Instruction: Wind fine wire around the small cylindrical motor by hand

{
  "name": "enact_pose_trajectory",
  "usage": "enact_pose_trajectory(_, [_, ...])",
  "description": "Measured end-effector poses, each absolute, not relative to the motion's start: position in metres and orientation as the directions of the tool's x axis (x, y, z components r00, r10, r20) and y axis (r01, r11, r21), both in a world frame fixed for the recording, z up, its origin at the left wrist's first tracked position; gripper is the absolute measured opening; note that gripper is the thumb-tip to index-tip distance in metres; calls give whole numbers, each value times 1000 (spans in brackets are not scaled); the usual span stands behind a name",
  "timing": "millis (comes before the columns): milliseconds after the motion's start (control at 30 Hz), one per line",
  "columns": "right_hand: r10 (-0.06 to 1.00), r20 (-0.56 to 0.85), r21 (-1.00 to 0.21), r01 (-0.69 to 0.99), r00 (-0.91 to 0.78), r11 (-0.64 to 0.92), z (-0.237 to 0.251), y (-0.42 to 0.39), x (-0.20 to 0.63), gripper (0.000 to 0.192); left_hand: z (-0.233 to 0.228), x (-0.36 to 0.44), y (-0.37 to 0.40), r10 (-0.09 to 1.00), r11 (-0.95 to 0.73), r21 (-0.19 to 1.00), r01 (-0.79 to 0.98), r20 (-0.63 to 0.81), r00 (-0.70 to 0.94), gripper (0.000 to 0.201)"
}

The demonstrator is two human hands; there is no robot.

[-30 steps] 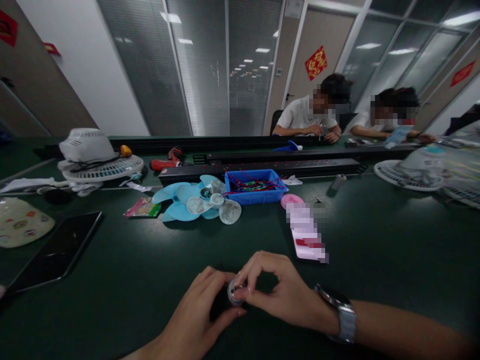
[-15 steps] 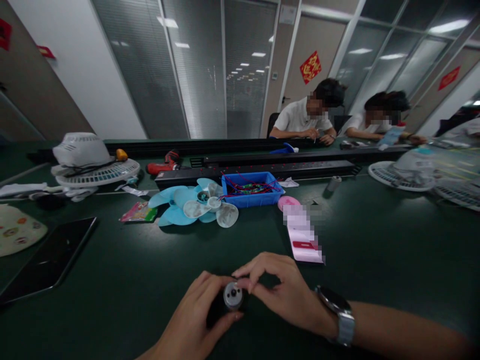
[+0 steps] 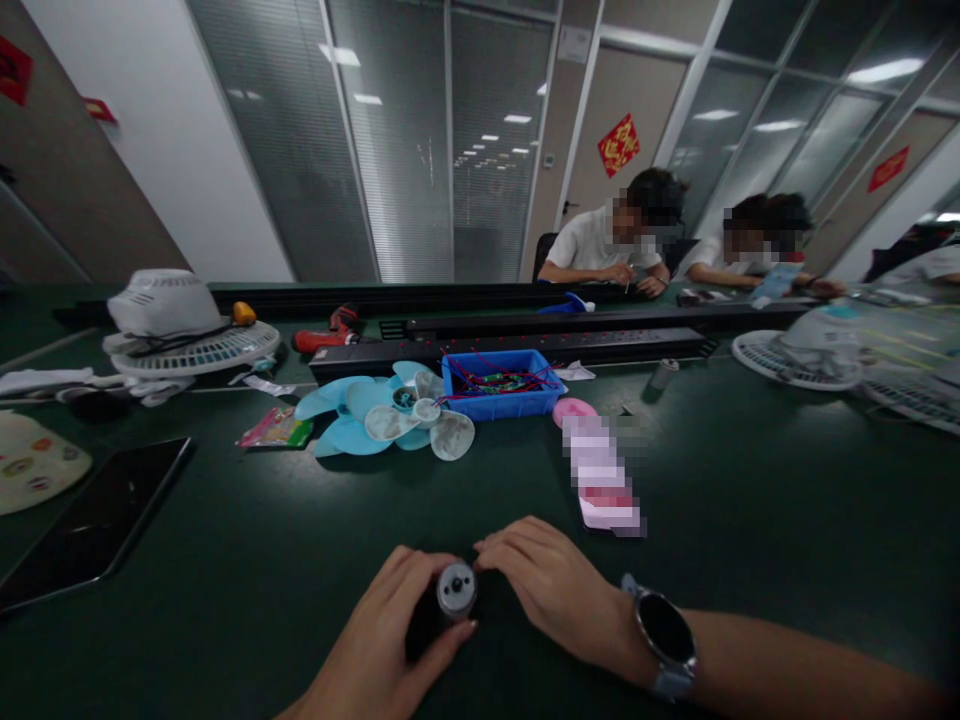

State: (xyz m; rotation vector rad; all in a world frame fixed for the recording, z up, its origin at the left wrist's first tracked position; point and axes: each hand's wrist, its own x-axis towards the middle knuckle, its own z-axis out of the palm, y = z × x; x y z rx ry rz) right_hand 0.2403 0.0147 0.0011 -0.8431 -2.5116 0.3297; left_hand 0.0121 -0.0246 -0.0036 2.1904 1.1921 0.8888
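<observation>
A small round metal motor [image 3: 457, 590] stands end-up, its grey face toward me, with a dark hub in the centre and two small holes. My left hand [image 3: 394, 625] is closed around it, fingers behind and thumb in front. Just to the right is my right hand [image 3: 551, 580], its fingers bent and pressed together beside the motor. The thumb of that hand is hidden, and I cannot make out whether anything is between the fingers. A watch [image 3: 666, 630] is on the right wrist.
Blue fan blades [image 3: 349, 415] and a blue bin [image 3: 506, 402] of wires and circuit boards lie ahead. A pink phone-like object [image 3: 600, 470] is on the right, a tablet [image 3: 97, 520] on the left. Another metal cylinder [image 3: 664, 374] stands farther back. Two people sit across the table.
My right hand's thumb and finger have come off the motor's top edge, and the hand has turned palm-down beside it. The motor stays in my left hand, shifted slightly left.
</observation>
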Motion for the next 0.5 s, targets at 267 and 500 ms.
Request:
enact_pose_trajectory(267, [597, 400, -308, 512, -695, 802, 6, 15, 239, 25, -12, 11, -21, 844, -533, 654, 537, 364, 394, 36])
enact_pose_trajectory(500, [650, 417, -322, 566, -635, 759, 10, 14, 238, 20, -5, 13, -22, 850, -524, 642, 560, 356, 389, 35])
